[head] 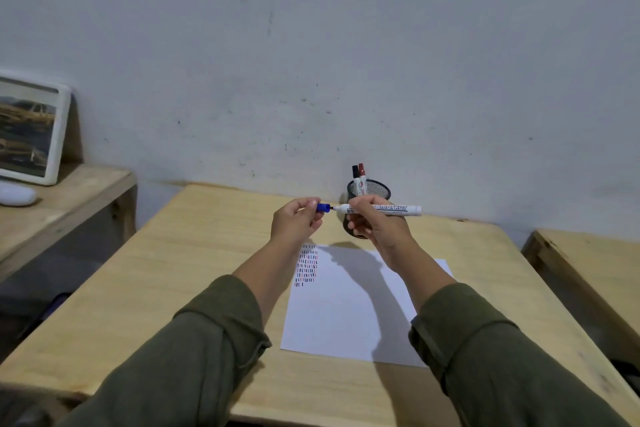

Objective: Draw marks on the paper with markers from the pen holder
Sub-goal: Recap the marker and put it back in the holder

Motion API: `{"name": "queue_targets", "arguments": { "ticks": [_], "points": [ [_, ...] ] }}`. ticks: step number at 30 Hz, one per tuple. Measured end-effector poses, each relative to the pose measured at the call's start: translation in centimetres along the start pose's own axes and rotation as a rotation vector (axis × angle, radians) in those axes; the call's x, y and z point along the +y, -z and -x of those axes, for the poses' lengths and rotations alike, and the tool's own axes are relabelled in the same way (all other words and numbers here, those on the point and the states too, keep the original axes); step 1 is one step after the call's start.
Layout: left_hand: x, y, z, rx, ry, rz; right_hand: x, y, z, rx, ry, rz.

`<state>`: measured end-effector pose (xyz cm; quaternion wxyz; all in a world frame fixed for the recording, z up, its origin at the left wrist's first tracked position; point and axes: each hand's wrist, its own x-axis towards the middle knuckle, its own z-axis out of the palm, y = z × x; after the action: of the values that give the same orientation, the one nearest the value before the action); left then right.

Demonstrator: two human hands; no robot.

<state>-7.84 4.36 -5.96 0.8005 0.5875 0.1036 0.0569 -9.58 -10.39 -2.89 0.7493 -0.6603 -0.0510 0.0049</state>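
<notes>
Now right hand (pixel 375 224) grips marker (pixel 398 209); cap (pixel 322 207) seemingly off, left hand (pixel 298 222).

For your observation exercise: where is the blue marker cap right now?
The blue marker cap is pinched in the left hand, just off the marker tip, above the paper.

Both hands (pixel 298 222) (pixel 375 224) raised, grips closed.

Looks like a plain home study corner: bare wooden table (pixel 194 253) against a scuffed wall (pixel 311 45), framed picture (pixel 29 130) at left.
</notes>
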Motion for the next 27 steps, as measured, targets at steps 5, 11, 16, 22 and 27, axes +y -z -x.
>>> {"name": "queue_targets", "arguments": {
  "ticks": [5, 11, 16, 22, 27],
  "points": [
    [0.5, -0.6, 0.3, -0.030, -0.002, 0.006, -0.2, -0.1, 0.0, -0.001, 0.006, 0.016],
    [1.0, -1.3, 1.4, -0.103, 0.000, 0.016, -0.3, 0.1, -0.1, -0.011, 0.009, 0.043],
    [1.5, -1.7, 1.9, -0.108, -0.003, 0.038, -0.8, 0.4, -0.2, 0.000, 0.016, 0.044],
    [1.5, -2.2, 2.0, -0.120, -0.155, -0.050, -0.7, 0.2, -0.1, 0.021, -0.006, -0.176],
    [1.3, -1.5, 1.9, -0.164, -0.168, -0.090, -0.3, 0.2, 0.3, -0.027, 0.017, -0.062]
  ]
}}
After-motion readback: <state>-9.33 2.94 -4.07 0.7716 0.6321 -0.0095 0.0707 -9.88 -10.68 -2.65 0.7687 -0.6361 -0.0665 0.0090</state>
